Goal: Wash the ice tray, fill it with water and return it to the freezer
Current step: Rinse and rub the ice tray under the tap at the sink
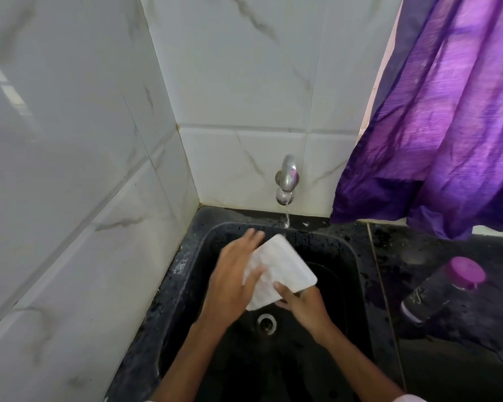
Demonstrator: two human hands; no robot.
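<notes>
**Ice tray held under the running tap**

White marble-look wall tiles (244, 82) fill the corner behind and to the left. A purple curtain (447, 126) hangs on the right, its hem reaching the black countertop (447, 358). A black sink (350, 271), flecked with droplets, is set into the corner.

Both bare forearms reach in over the basin. The left hand (233, 282) lies against the left side of the white ice tray (285, 265), fingers stretched straight along its edge and thumb laid across its face; this hand looks blurred. The right hand (305, 307) grips the tray's near corner from below, fingers curled under it and thumb on top.

The tray is held tilted above the basin, between the two hands, its far corner up at the water stream (287, 220).

A dark bottle (436, 297) with a purple cap (466, 271) stands on the countertop right of the sink. The chrome tap (287, 177) juts from the back wall, running. The round metal drain (267, 323) sits in the basin floor below the hands.
</notes>
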